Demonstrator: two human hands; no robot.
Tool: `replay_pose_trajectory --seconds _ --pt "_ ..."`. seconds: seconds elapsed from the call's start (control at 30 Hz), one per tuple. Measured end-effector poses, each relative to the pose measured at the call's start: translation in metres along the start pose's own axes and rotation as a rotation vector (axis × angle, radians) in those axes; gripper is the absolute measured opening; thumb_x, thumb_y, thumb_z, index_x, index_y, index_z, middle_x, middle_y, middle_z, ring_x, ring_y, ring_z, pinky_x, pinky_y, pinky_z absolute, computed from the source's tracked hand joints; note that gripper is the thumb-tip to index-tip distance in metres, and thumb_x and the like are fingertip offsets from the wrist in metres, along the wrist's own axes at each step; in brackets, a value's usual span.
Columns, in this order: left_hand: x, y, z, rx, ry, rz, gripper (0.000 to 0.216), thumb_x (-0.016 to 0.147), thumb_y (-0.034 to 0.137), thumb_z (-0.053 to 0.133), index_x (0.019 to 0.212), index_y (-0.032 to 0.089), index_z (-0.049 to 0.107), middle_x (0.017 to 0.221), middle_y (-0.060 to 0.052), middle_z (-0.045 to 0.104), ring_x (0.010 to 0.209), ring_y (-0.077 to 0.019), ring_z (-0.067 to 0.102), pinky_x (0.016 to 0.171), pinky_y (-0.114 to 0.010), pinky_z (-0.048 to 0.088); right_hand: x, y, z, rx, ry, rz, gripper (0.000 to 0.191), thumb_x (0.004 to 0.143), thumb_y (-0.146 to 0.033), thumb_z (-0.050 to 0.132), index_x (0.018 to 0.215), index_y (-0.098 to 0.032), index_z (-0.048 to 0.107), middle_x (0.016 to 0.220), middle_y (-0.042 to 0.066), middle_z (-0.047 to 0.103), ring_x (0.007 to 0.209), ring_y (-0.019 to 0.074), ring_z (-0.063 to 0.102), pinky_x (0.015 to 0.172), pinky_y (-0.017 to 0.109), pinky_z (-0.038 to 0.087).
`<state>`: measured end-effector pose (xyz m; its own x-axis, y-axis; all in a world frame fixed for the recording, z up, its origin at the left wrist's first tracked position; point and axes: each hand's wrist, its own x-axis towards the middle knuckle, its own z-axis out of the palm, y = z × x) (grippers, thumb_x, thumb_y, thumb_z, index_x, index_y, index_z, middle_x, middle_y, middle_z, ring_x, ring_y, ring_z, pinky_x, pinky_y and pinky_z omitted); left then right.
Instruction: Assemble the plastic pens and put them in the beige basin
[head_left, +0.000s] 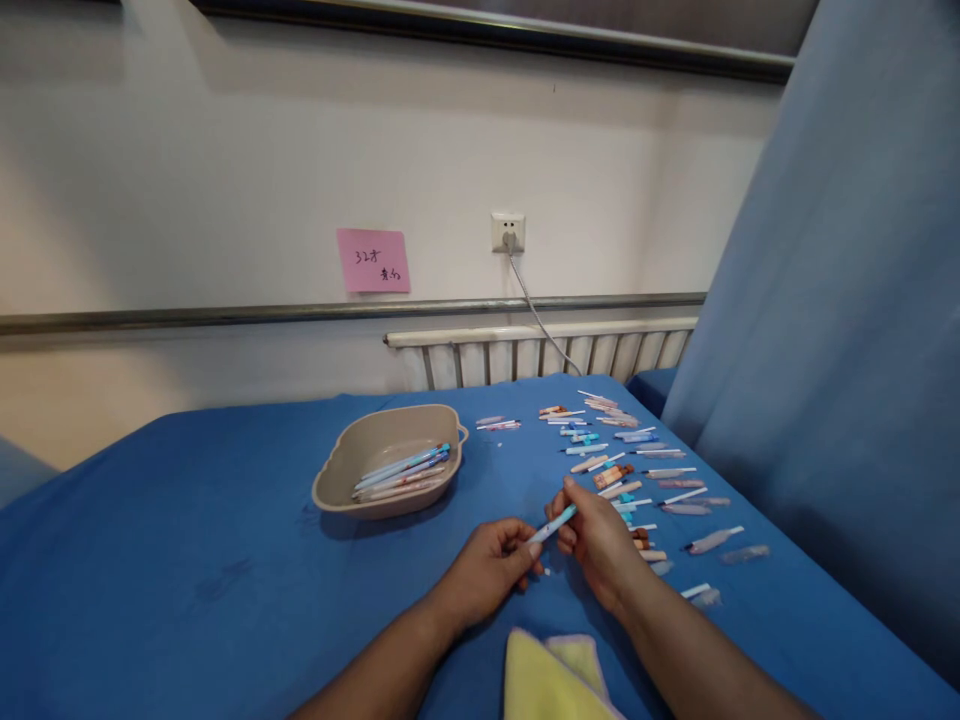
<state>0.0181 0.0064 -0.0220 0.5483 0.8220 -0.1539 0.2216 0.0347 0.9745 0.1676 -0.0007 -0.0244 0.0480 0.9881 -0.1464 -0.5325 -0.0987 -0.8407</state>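
My right hand [596, 535] pinches a light blue pen [556, 522] near its upper end, low over the blue tablecloth [187, 560]. My left hand [491, 565] is closed at the pen's white lower tip, fingers curled around it. A small white bit [547, 572] lies on the cloth just under the hands. To the upper left stands a beige tray [352, 445] holding several assembled pens [401, 472].
Several loose pen parts, barrels, refills and caps [637, 470], lie spread over the right side of the cloth. A yellow cloth [551, 680] lies at the near edge between my arms. A radiator [540, 355], a wall socket [508, 232] and a pink note [373, 261] are behind.
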Motion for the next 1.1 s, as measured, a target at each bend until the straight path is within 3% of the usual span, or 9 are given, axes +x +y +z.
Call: replay_pose_trajectory --seconds 0.43,1.1 --pt "-0.0008 -0.0028 0.0006 0.064 -0.017 0.035 0.033 0.079 0.044 0.056 0.081 0.012 0.059 0.069 -0.001 0.061 0.053 -0.0087 0.048 0.052 -0.020 0.038 0.0001 0.0047 -0.0018 -0.170 0.037 -0.039 0.039 0.074 -0.052 0.057 0.059 -0.016 0.054 0.038 -0.007 0.041 0.032 0.0059 0.030 0.036 0.020 0.023" --pt "-0.0029 0.0000 0.0017 0.140 -0.013 0.067 0.033 0.081 0.045 0.053 0.081 0.013 0.060 0.070 -0.001 0.062 0.055 -0.0100 0.050 0.054 -0.021 0.039 0.0024 0.0083 -0.0028 -0.183 0.056 -0.027 0.035 0.071 -0.049 0.060 0.058 -0.017 0.053 0.045 -0.005 0.048 0.032 0.0049 0.031 0.036 0.021 0.023"
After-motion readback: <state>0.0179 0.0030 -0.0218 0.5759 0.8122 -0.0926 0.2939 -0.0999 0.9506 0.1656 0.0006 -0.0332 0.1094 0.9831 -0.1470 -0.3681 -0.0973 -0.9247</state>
